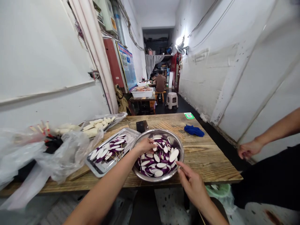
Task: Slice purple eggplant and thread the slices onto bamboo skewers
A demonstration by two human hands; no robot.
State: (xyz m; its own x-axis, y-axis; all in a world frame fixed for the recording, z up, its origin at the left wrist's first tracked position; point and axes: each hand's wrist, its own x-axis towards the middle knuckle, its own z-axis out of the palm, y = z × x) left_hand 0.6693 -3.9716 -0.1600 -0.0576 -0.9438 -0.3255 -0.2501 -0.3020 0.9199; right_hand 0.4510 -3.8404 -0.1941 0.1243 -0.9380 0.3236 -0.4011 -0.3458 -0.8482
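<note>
A steel bowl (181, 147) full of eggplant slices (161, 165), white with purple skin, stands at the table's front edge. My left hand (145, 146) reaches over the bowl's left side, its fingers closed on an eggplant slice (155, 147). At the bowl's right rim is my right hand (192, 184), closed on a thin bamboo skewer (201, 217) whose rear end sticks out below the palm. A large eggplant slice (173, 155) lies close by its fingertips; I cannot tell whether the skewer touches it. Left of the bowl, a metal tray (99, 170) holds skewered eggplant slices (109, 149).
Loose bamboo skewers (170, 127), a blue cloth (194, 131) and a dark box (142, 126) lie behind the bowl. Plastic bags (70, 156) and pale cut pieces (98, 125) crowd the left. Another person's hand (250, 149) hangs at the right.
</note>
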